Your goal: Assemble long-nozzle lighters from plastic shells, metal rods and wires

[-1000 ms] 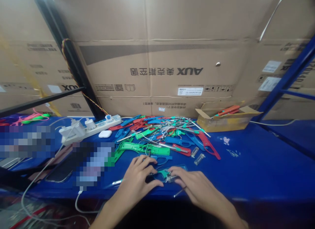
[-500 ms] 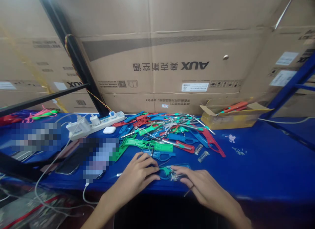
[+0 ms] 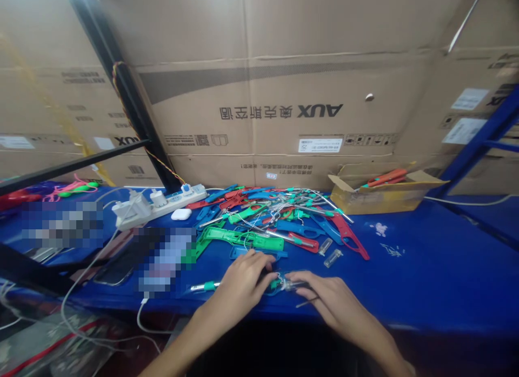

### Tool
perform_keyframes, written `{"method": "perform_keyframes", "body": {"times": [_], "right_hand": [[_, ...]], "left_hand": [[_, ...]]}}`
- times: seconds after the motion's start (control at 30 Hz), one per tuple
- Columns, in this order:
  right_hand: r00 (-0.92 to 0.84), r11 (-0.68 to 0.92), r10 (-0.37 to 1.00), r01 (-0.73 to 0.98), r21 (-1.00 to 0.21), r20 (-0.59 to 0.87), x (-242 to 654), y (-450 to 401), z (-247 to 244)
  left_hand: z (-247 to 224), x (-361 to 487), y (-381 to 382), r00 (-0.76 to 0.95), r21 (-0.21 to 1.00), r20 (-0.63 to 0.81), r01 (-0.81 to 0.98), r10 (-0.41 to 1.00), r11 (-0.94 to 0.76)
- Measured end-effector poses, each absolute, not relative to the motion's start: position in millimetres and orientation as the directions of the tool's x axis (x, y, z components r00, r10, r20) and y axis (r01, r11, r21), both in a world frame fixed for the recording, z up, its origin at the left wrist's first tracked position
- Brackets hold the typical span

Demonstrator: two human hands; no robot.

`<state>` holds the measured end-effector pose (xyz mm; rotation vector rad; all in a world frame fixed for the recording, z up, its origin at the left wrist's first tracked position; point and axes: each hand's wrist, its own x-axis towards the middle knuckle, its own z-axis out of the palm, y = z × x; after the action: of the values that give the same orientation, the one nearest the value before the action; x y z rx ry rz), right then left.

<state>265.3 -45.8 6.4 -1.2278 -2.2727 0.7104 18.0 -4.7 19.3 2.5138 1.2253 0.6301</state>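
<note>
At the table's front edge lies a blue lighter casing (image 3: 272, 290) with a green part and white wires, between my two hands. My left hand (image 3: 247, 277) bends over its left side, thumb and fingers closed at the green part and wires. A metal tube (image 3: 199, 286) with a green collar sticks out to the left beneath that hand. My right hand (image 3: 328, 296) is closed around a clear part (image 3: 292, 284) at the casing's right side, and a thin dark rod (image 3: 307, 302) juts from under its fingers. Exactly what the left fingertips pinch is too small to make out.
Behind the hands is a pile of red, blue and green casings (image 3: 300, 226) with metal tubes. Two clear pieces (image 3: 333, 258) lie right of it. Further off stand an open carton (image 3: 377, 199) and a power strip (image 3: 172, 204). Phones (image 3: 125, 260) lie at left.
My left hand has shifted right and curled more over the casing, its thumb now near the wires. The metal tube at left shows more. My right hand has barely moved.
</note>
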Motion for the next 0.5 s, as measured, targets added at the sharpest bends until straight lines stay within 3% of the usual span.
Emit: {"method": "perform_keyframes", "body": {"times": [0.2, 0.5], "right_hand": [[-0.511, 0.478, 0.848, 0.626, -0.616, 0.139, 266, -46, 6], [-0.520, 0.486, 0.843, 0.622, -0.614, 0.141, 266, -47, 4]], "left_hand": [[18, 24, -4, 0.483, 0.517, 0.217, 0.680, 0.848, -0.519], [39, 33, 1, 0.503, 0.319, 0.049, 0.810, 0.863, -0.491]]}}
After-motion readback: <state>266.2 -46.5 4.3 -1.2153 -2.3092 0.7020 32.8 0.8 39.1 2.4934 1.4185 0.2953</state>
